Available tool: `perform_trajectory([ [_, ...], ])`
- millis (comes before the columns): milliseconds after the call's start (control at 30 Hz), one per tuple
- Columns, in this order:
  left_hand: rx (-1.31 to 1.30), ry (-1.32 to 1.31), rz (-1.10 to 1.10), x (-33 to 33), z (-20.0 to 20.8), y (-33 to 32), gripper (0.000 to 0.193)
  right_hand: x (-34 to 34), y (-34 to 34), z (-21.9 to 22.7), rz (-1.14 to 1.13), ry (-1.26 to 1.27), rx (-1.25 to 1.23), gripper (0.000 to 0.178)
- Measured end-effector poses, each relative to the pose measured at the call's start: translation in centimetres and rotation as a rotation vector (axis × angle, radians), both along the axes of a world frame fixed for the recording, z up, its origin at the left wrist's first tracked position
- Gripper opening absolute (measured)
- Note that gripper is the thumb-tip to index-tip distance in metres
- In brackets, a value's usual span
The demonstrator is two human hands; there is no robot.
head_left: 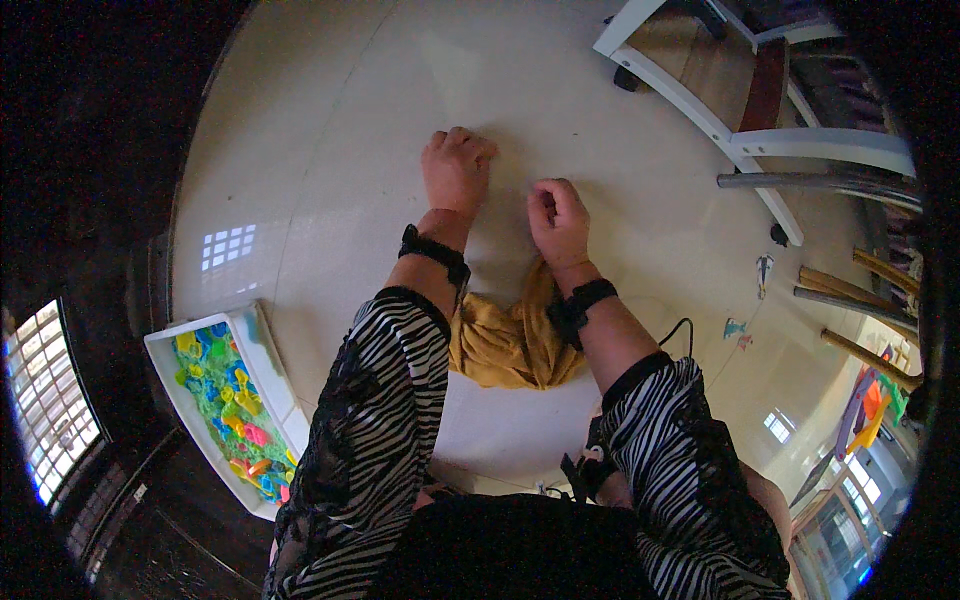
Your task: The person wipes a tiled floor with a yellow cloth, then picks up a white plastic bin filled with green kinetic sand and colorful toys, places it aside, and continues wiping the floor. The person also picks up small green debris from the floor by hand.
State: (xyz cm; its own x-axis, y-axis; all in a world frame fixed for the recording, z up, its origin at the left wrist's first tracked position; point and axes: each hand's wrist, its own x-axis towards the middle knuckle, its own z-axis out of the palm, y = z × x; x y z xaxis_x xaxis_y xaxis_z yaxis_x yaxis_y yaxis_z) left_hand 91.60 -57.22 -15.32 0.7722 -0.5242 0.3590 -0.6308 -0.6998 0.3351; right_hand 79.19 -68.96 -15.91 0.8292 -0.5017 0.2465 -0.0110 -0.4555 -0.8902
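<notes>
My left hand [457, 172] is out ahead over the pale tiled floor, its fingers curled and the tips turned right. To its right and a little nearer, my right hand [559, 220] is closed, thumb and fingers drawn together. What either hand holds, if anything, is hidden. A mustard-yellow cloth [515, 345] lies crumpled between my forearms, and one part of it runs up to my right wrist. Dark straps circle both wrists.
At the lower left stands a white tray [279, 372] with green sand and colourful toys. White-framed furniture [680, 95] on dark casters is at the upper right, with metal and wooden legs below it. Small items [764, 277] lie on the floor at the right.
</notes>
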Motion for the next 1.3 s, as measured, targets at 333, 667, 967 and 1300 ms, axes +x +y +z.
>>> perform_trajectory([
  [333,0.38,-0.107,0.0,3.1,1.6,2.6,0.012,-0.1,0.0,0.0,-0.006,0.035,0.003,0.011],
  [667,0.048,-0.217,1.182,-3.5,10.2,50.3,0.02,0.2,0.1,-1.4,-0.064,-0.075,-0.099,0.011],
  [967,0.537,0.457,1.21,-10.3,12.8,51.0,0.038,0.0,0.1,-1.1,-0.034,-0.043,-0.031,0.014],
  [1300,0.114,-0.086,0.202,-1.8,9.2,21.2,0.024,0.2,-0.2,-1.5,-0.043,-0.037,-0.111,0.017],
])
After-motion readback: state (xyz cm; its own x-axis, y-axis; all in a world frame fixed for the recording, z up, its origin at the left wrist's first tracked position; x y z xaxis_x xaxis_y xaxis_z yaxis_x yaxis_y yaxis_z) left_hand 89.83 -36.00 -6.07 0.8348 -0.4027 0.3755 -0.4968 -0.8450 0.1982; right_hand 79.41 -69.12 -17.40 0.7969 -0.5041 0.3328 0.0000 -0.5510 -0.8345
